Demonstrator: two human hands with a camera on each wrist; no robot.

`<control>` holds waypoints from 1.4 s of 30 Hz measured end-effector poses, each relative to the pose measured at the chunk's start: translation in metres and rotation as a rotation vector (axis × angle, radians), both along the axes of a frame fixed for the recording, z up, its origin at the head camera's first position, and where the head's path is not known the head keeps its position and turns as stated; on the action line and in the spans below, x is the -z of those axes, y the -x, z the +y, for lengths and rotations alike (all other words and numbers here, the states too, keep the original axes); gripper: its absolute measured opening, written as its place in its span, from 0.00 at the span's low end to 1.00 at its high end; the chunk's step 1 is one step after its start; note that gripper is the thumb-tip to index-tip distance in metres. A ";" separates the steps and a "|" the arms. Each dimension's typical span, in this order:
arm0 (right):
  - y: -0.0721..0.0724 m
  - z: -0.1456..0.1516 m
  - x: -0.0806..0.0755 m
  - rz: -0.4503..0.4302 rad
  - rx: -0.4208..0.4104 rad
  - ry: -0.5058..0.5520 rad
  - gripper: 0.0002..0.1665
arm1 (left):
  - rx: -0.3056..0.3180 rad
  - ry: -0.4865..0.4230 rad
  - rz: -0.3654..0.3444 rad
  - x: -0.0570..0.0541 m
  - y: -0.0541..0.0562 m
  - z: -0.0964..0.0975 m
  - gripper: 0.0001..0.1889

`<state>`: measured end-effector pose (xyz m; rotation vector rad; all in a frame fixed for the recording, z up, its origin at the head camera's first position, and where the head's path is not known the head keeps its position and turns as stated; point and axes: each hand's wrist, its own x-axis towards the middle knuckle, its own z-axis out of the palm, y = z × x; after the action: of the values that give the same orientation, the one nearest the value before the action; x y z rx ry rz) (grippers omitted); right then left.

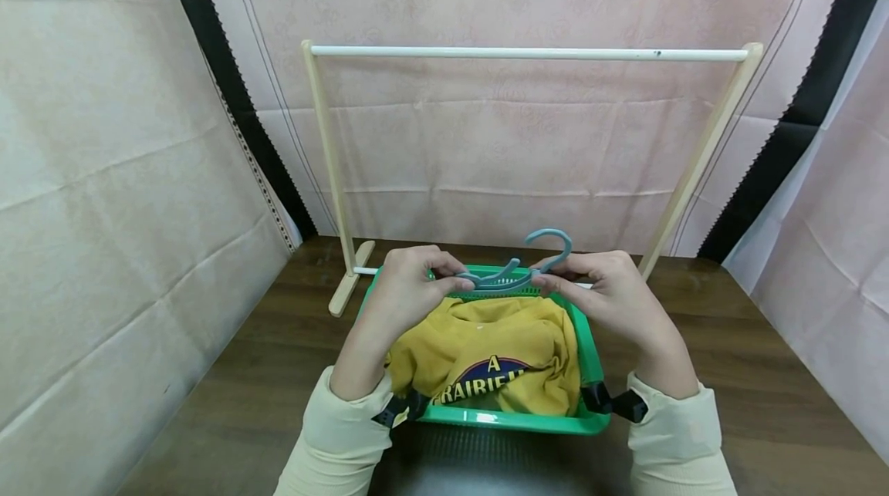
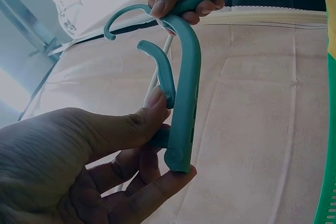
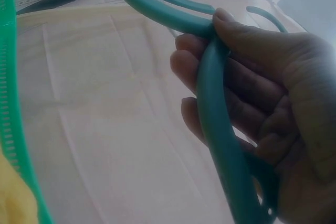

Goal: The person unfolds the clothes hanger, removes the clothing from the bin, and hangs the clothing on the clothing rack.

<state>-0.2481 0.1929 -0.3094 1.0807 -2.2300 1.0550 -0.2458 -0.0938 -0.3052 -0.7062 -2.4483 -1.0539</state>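
Note:
A blue-green plastic clothes hanger (image 1: 500, 285) is held between both hands above the far part of a green basket (image 1: 590, 357). My left hand (image 1: 415, 284) pinches one end of it; the left wrist view shows the thumb against a short curved piece of the hanger (image 2: 181, 93). Near the base of the upright hook (image 1: 556, 234), my right hand (image 1: 611, 295) grips the hanger between thumb and fingers. In the right wrist view the other arm of the hanger (image 3: 215, 93) runs down across the fingers. A crumpled yellow garment (image 1: 514, 326) with printed lettering lies in the basket.
Behind the basket stands a rack with a white horizontal bar (image 1: 528, 53) and pale side posts (image 1: 329, 149). The basket is on a dark wooden table (image 1: 278, 388). Pale cloth sheets (image 1: 125, 172) with black edging surround the table.

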 end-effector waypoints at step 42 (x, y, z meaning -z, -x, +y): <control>0.000 0.003 -0.001 -0.001 0.010 0.002 0.10 | 0.017 -0.098 -0.110 0.001 0.006 -0.004 0.03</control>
<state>-0.2478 0.1954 -0.3081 1.0673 -2.2323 1.0535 -0.2522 -0.0979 -0.3059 -0.6554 -2.4662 -1.2405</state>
